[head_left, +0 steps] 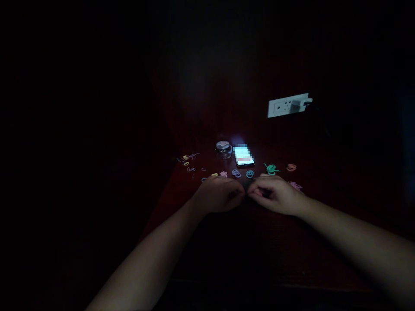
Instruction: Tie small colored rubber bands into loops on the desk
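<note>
My left hand point(222, 194) and my right hand point(274, 193) are over the dark red table, fingertips pinched and almost meeting. Whatever is between the fingers is too small and dark to make out. Just beyond them lie little piles of coloured elastic bands: purple bands point(236, 173), blue bands point(249, 174), pink bands point(223, 174) and green bands point(271, 169). Orange bands point(291, 167) are farther right, and more pink bands point(295, 185) lie beside my right wrist. A yellow band point(214, 175) and a teal band point(203, 179) are partly hidden behind my left hand.
A lit phone point(244, 155) lies behind the piles, next to a small lidded clear jar point(223, 149). Mixed loose bands point(186, 160) are scattered near the table's left edge. A white socket strip point(288, 105) with a plug in it is at the back right. The surroundings are very dark.
</note>
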A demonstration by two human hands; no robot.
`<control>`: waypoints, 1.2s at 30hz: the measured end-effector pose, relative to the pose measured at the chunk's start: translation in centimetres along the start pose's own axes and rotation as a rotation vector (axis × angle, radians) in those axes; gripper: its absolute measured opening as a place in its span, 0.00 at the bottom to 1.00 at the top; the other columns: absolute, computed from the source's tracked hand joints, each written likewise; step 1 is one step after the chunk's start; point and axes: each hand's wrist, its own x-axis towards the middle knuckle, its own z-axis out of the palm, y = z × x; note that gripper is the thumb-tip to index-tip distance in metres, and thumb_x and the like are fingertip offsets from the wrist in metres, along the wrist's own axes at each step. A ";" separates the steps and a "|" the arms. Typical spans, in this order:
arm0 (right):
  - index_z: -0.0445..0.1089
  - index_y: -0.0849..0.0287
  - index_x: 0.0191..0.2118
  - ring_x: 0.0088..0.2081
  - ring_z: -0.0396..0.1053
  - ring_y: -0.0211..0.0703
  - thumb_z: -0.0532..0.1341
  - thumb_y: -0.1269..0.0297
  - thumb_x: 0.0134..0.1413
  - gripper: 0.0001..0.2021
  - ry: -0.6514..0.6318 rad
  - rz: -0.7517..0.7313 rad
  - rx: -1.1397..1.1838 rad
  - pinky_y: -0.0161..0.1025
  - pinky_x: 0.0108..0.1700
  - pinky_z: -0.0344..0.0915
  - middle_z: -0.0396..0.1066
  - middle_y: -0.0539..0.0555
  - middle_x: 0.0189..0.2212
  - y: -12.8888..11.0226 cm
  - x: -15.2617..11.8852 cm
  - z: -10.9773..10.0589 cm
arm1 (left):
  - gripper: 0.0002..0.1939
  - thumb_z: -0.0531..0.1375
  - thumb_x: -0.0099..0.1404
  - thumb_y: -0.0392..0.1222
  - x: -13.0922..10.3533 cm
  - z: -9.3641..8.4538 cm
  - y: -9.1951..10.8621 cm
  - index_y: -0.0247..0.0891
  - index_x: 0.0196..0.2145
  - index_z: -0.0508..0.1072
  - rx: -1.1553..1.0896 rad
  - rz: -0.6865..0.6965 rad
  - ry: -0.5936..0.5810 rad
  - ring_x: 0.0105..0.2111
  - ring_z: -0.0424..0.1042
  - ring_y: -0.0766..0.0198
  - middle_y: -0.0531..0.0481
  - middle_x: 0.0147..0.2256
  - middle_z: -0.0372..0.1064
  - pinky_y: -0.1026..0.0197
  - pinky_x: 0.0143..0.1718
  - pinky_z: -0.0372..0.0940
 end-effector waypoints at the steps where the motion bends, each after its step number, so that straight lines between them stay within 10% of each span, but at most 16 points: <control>1: 0.72 0.59 0.33 0.25 0.63 0.36 0.61 0.68 0.57 0.04 -0.003 -0.006 -0.008 0.35 0.31 0.59 0.65 0.48 0.21 0.0 0.0 0.0 | 0.06 0.58 0.63 0.42 0.0 0.0 0.0 0.41 0.35 0.75 0.002 0.003 -0.004 0.30 0.73 0.68 0.55 0.31 0.76 0.63 0.33 0.64; 36: 0.71 0.59 0.34 0.27 0.62 0.36 0.60 0.68 0.57 0.03 0.014 0.092 0.010 0.35 0.32 0.60 0.65 0.48 0.23 0.1 -0.3 0.4 | 0.04 0.58 0.65 0.42 -0.3 0.1 -0.5 0.41 0.35 0.72 -0.019 -0.003 0.047 0.29 0.71 0.68 0.55 0.31 0.74 0.63 0.33 0.63</control>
